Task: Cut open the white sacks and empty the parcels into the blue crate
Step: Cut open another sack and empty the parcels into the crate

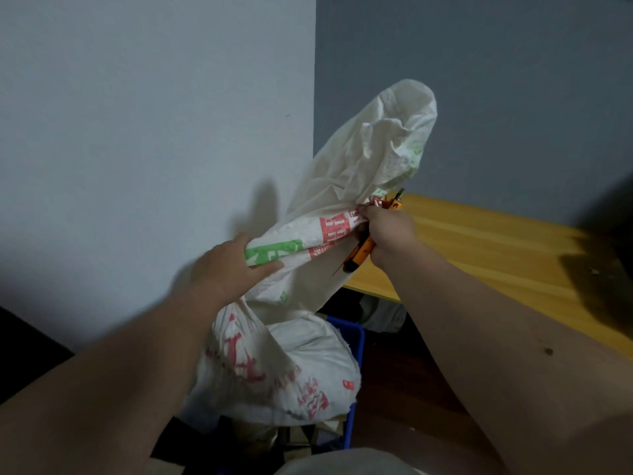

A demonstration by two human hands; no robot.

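Both hands lift a limp white sack (356,173) above the blue crate (354,341): left hand (227,265) grips its edge, right hand (388,234) pinches sack and orange utility knife (359,253) together. It looks nearly emptied; another sack (274,368) lies in the crate.

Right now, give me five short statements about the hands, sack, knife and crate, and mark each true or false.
1. The left hand grips the white sack. True.
2. The right hand holds an orange utility knife. True.
3. The sack lies flat on the wooden table. False: it is held up in the air.
4. The blue crate stands on the table. False: it sits low, below the sack.
5. The sack bears green and red print. True.
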